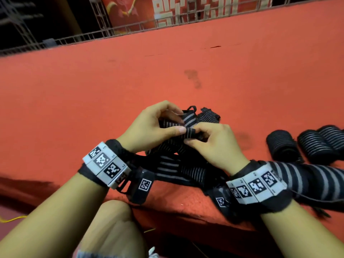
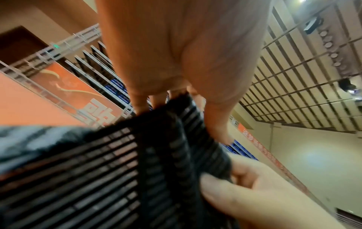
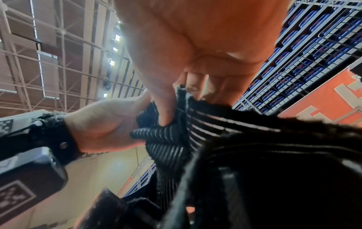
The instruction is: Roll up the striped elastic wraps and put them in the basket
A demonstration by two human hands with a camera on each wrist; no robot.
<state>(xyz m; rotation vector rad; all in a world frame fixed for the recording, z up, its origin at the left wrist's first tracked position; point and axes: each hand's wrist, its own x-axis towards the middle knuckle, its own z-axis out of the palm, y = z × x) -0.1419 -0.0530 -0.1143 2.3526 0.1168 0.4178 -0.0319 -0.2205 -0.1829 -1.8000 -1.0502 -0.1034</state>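
Observation:
A black elastic wrap with grey stripes point(image 1: 188, 121) is held up in front of me over the red carpeted ledge point(image 1: 130, 75). My left hand point(image 1: 158, 127) pinches its folded end between thumb and fingers, and my right hand point(image 1: 208, 140) pinches the same end from the right. In the left wrist view the wrap point(image 2: 176, 139) hangs under my left thumb, and in the right wrist view the wrap point(image 3: 172, 136) is pinched by my right thumb. More loose striped wraps point(image 1: 178, 172) lie tangled under my wrists. No basket is in view.
Three rolled wraps point(image 1: 314, 144) lie side by side on the ledge at the right. A long striped wrap point(image 1: 307, 181) drapes across my right wrist. My knee point(image 1: 115, 229) sits below the ledge's front edge. A metal railing point(image 1: 130, 28) bounds the far side.

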